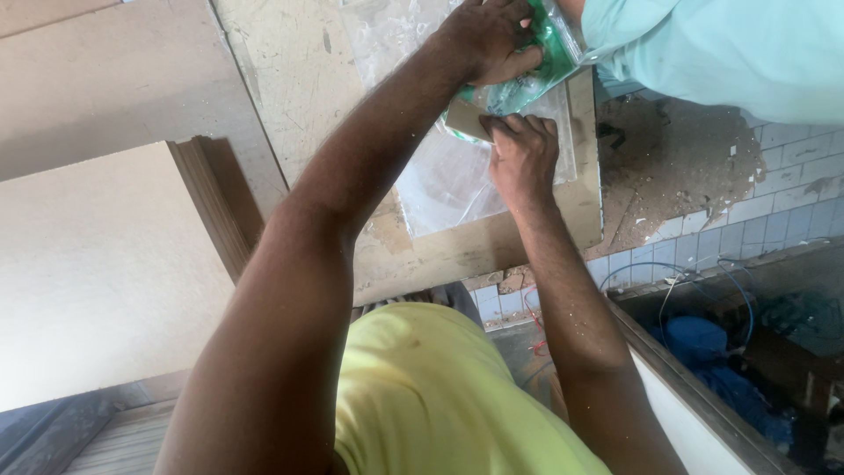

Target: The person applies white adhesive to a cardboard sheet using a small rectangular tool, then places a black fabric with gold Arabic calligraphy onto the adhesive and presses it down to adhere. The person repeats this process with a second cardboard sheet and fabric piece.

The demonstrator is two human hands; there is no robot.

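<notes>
Head view, looking down over a yellow shirt [440, 396] and two bare forearms. The largest item is the surface [290, 79], a worn, scratched board in a pale cream tone with a raw wooden edge; stacked thin panels [215, 202] lie edge-on at its left side. Beyond its right edge the floor shows small pale blue tiles [791, 193] broken by a patch of bare brown mortar [677, 158]. At the far right corner a second person's pale green sleeve [730, 53] enters the view. A flat clear plastic sheet [448, 176], glossy and creased, lies on the surface near its right edge. On the sheet's far part rests a green and clear plastic packet [514, 92], crinkled and shiny, with a tan card corner [466, 119] showing beneath it. The left hand [492, 40] lies over the packet, fingers [519, 66] curled down and pressed together on the green film. The right hand [523, 154] sits just nearer, knuckles up, fingers folded tight with the tips meeting the packet's near edge; whether they pinch the film cannot be told. Thin blue wires [730, 281] loop over a dark recess at the right.
</notes>
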